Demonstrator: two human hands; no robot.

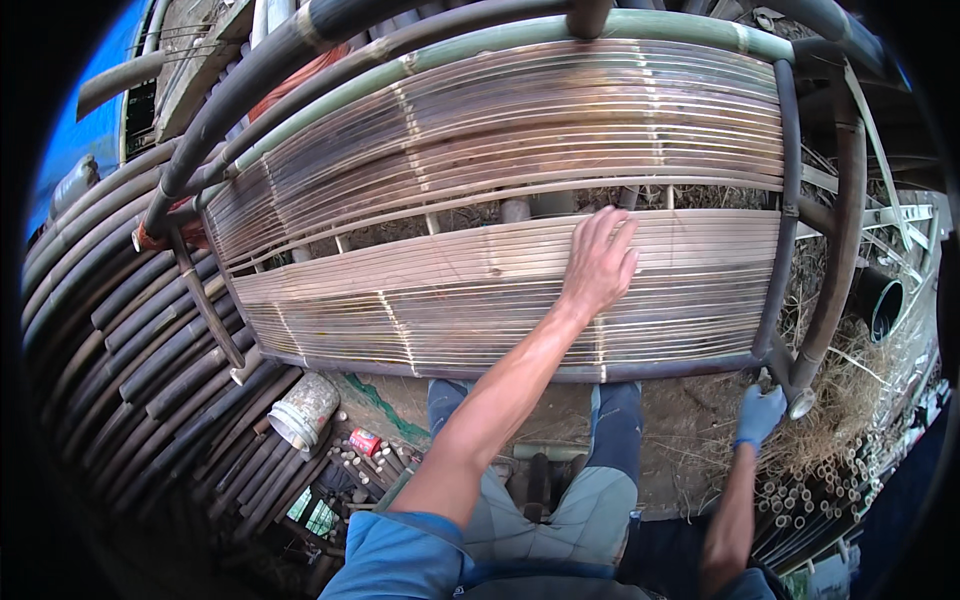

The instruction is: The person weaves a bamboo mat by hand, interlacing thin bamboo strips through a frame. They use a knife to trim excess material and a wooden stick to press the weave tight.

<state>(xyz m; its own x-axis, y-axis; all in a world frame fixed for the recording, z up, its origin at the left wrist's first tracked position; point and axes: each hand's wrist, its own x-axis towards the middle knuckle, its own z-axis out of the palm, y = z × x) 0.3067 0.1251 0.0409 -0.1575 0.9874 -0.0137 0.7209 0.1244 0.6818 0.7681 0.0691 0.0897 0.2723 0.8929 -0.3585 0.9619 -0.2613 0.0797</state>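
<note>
Two hands work well apart at a wide bamboo frame [500,376]. Its rails are thick, rounded and dark brown, apart from one smooth greenish pole [650,25] along the far side, beyond the left hand [600,262]. That hand is bare and palm down, fingers loosely spread and slightly blurred, on a band of pale strips [500,250] that runs out to both sides beneath it. The strips are thin, flat and close-set, smoother and lighter than the streaked brown near slats [500,335] under the wrist. Just past the fingertips is a long gap bridged by short pale cross-pieces [433,222]; beyond it lie the far slats [540,115], narrow and glossy, crossed by light bands.

The right hand [760,413], in a blue-grey glove, is curled beside the frame's near right corner; I cannot tell what, if anything, it grips. Dry, tangled straw [850,420] lies to its right, with hollow cut tubes [810,495] below. Left of both hands sit a scuffed whitish bucket [310,400] and stacked dark poles [150,310].
</note>
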